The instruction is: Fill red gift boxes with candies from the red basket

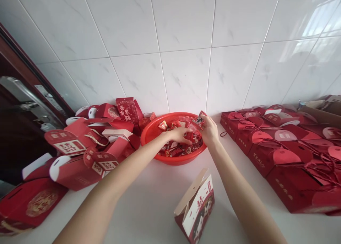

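A red plastic basket (174,161) stands against the tiled wall, with wrapped candies (177,150) in red and other colours inside. My left hand (181,134) reaches into it over the candies, fingers spread; nothing shows clearly in its grasp. At the basket's right rim, my right hand (209,130) holds a small red packet (199,118) with dark and white print between thumb and fingers. Nearer to me, between my forearms, an upright gift box (198,210) with a white and dark red front has its top flaps partly raised.
Red gift boxes (80,167), some with open tops, are heaped on the left. Rows of red boxes (266,148) with cords fill the right side. A cardboard box (319,114) sits at the far right. A dark door with a metal handle (20,91) is at left.
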The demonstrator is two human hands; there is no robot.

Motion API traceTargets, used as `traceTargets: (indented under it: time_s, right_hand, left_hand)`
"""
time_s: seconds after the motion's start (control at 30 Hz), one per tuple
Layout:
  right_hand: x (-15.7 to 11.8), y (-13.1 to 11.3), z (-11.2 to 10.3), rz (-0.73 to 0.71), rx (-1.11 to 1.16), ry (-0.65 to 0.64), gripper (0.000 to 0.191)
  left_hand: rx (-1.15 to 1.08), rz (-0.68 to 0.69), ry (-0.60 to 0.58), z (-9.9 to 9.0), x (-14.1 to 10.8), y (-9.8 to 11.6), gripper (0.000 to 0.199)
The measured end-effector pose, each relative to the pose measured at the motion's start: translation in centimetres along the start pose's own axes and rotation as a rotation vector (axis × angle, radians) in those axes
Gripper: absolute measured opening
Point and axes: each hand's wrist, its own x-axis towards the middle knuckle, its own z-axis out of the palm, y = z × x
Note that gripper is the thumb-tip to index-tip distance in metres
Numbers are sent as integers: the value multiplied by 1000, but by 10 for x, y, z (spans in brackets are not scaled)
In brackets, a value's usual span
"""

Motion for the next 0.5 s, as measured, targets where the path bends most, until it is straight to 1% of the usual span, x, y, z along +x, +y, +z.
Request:
traceTargets:
  time_s: [0.03,0.1,0.23,0.3,0.33,0.4,0.5]
  right_hand:
    - [-1,0,1,0,7,5,15]
    - [-2,-1,2,2,21,27,15]
    - [-2,-3,4,23,61,89,11]
    - [-1,-4,6,38,94,118,10]
    - [-1,-4,6,46,112,130,9]
    - [0,-4,7,60,142,152,5]
    - [2,-2,6,61,164,155,4]
  left_hand:
    - [33,-16,-30,-1,1,0,66]
    - [112,-77,-63,-7,0,-1,58]
    - [249,-278,-185,-29,-12,-14,22]
    - [253,-325,-221,-38,-17,-20,9]
    - [244,-326,-211,-41,-17,-22,8]
    - [206,-283,-136,-41,-11,-22,10]
    - [108,-152,24,-29,13,-16,18]
